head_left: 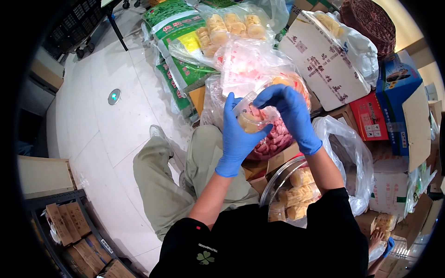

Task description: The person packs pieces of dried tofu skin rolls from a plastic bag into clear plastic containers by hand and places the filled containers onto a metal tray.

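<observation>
My left hand [238, 139], in a blue glove, is wrapped round a small clear plastic cup [245, 121]. Pink pieces and something pale yellow show through its wall. My right hand [293, 113], also gloved in blue, is closed with bent fingers at the cup's mouth. Whatever its fingertips hold, if anything, is hidden. Just below both hands lies a heap of pink pieces [277, 138] in a container. Nearer my body, a large round clear tub [274, 186] holds several packs of yellowish rolls [299, 197].
Green printed sacks [185, 69] and bagged yellow packs [234, 25] lie ahead. A white printed box [324, 60], a blue box [399, 92] and a clear plastic bag [359, 157] crowd the right. Another person's hands [382, 243] hold a pack at lower right. Cardboard boxes [69, 222] fill a crate at left.
</observation>
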A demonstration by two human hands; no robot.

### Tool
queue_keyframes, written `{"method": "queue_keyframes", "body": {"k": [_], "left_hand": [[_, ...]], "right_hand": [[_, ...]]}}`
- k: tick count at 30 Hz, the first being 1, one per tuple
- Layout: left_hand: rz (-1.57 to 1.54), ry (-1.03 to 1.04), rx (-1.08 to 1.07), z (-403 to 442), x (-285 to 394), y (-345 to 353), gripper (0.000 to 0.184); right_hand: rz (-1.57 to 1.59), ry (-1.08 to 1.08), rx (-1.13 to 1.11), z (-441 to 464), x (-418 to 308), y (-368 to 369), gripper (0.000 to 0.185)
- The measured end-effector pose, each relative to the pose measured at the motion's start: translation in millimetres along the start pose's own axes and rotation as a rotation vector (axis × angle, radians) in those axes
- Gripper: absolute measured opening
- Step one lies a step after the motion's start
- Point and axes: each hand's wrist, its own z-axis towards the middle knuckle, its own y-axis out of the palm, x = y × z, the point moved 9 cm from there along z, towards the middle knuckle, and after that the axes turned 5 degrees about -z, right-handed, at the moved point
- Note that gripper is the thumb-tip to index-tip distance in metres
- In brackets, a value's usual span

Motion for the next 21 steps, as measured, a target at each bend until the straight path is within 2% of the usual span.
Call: {"method": "queue_keyframes", "body": {"k": [1, 3, 5, 6, 8, 9, 11, 13, 16, 21], "left_hand": [[0.051, 0.003, -0.007, -0.9, 1.0, -3.1, 0.114], [0.025, -0.004, -0.002, -3.9, 1.8, -9.2, 0.113], [0.065, 0.015, -0.005, -6.9, 4.4, -16.7, 0.113], [0.052, 0.026, -0.005, -9.2, 1.1, -18.9, 0.112], [0.048, 0.028, -0.007, -12.0, -1.6, -22.9, 0.112], [0.047, 0.026, -0.011, -13.0, -1.5, -24.2, 0.112], [0.039, 0.025, -0.006, -15.2, -0.2, -27.0, 0.112], [0.033, 0.020, -0.001, -16.9, -0.9, -30.7, 0.111], [0.084, -0.013, -0.009, -18.8, -5.3, -37.0, 0.110], [0.071, 0.002, 0.004, -18.2, -5.2, -41.2, 0.110]], "right_hand": [[0.158, 0.052, 0.044, 2.1, 7.2, -12.0, 0.048], [0.071, 0.062, 0.097, 12.2, 18.6, -45.1, 0.043], [-0.082, 0.224, 0.187, 23.7, 60.1, -84.5, 0.028], [-0.084, 0.221, 0.187, 28.2, 83.5, -100.6, 0.028], [-0.517, 0.283, 0.001, 33.2, 140.6, -114.2, 0.021], [-0.518, 0.280, 0.001, 35.1, 152.7, -115.9, 0.021], [-0.847, 0.290, -0.151, 38.0, 177.9, -108.4, 0.026], [-0.889, 0.225, -0.169, 39.3, 187.3, -104.2, 0.031], [-1.146, 0.236, -0.344, 36.9, 209.8, -95.0, 0.038], [-1.140, 0.175, -0.266, 35.7, 220.5, -96.0, 0.030]]}}
